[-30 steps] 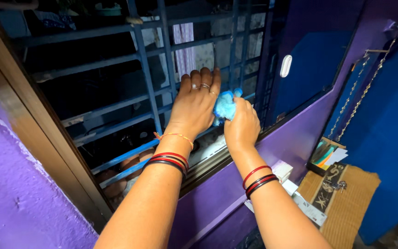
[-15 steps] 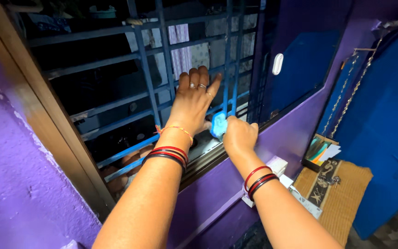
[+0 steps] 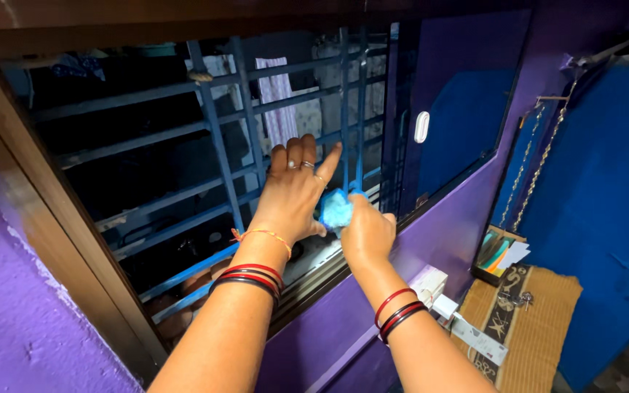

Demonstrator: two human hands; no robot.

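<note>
Pressing blue cloth [image 3: 335,211] against window grille [image 3: 216,145], right hand [image 3: 365,233] fingers wrapped round it

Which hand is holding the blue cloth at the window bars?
The right hand holds the blue cloth, gripping it in a fist. The left hand carries nothing: it lies open against the window bars.

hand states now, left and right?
Left hand: open, fingers spread against the window grille.
Right hand: closed on a blue cloth at the bars.
</note>
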